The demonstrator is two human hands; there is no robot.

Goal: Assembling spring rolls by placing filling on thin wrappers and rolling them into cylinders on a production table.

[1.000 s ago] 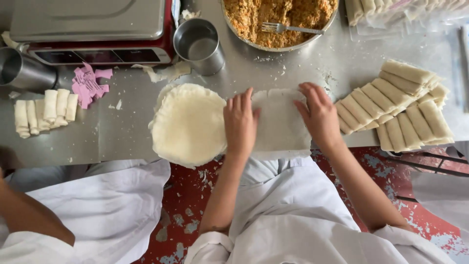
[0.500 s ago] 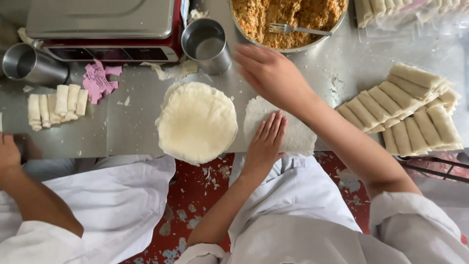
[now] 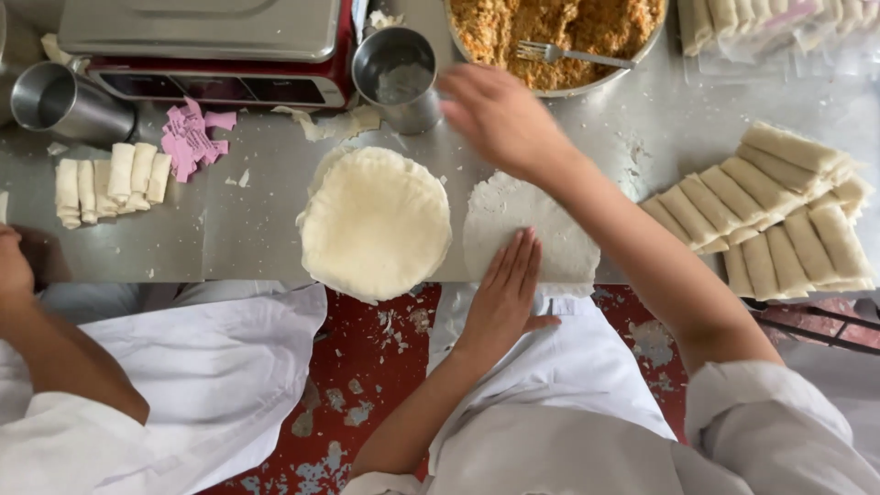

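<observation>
The right hand (image 3: 500, 119) is motion-blurred, its fingers indistinct. The bowl of filling (image 3: 559, 41) and the scale (image 3: 206, 37) are cut by the top edge. A co-worker's hand (image 3: 14, 266) is clipped at the left edge; the left hand (image 3: 504, 293) hides part of the wrapper (image 3: 550, 234)

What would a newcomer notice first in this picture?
Probably the round stack of pale wrappers at the centre of the steel table. Beside it the left hand presses one single wrapper flat, while the right hand reaches toward the bowl of orange filling at the top. Finished rolls lie right.
</observation>
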